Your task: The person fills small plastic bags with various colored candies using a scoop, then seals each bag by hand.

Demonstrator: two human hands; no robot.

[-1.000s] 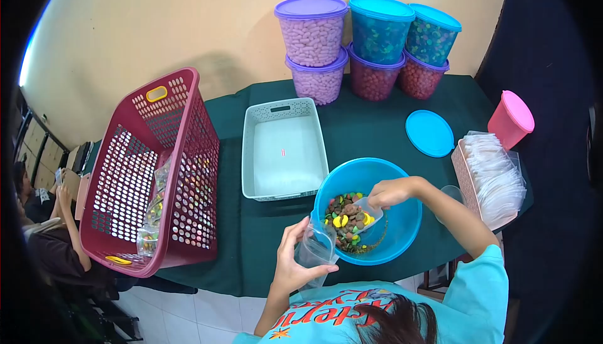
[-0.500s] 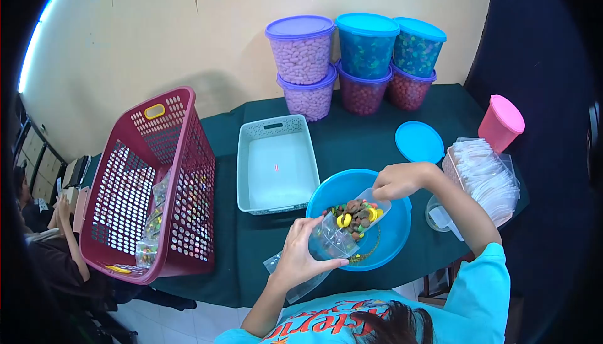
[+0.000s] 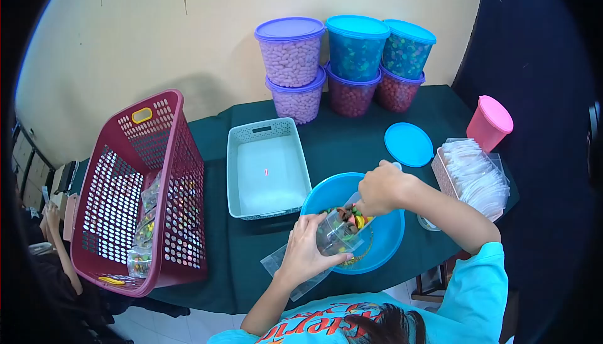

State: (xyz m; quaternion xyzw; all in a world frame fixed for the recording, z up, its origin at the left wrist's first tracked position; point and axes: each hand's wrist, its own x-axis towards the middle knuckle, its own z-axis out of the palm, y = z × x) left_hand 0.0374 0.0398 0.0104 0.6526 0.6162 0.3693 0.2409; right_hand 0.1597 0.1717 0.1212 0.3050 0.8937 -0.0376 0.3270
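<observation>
My left hand is wrapped round a clear plastic bag, holding its mouth open over the blue basin. In my right hand is a scoop, mostly hidden by my fingers, with the end of its handle showing above. The scoop tilts down toward the bag's mouth. Brown, yellow, red and green candies lie at the mouth of the bag. Small crumbs cling to the basin's inner wall.
A pale green tray stands left of the basin, beside a maroon basket with filled bags. Stacked candy tubs line the back. At right are a blue lid, a pink container and plastic bags. Another person's arm is far left.
My right hand has moved up and tipped the loaded scoop toward the bag, so the candies now sit at its mouth. The whole view has shifted slightly.
</observation>
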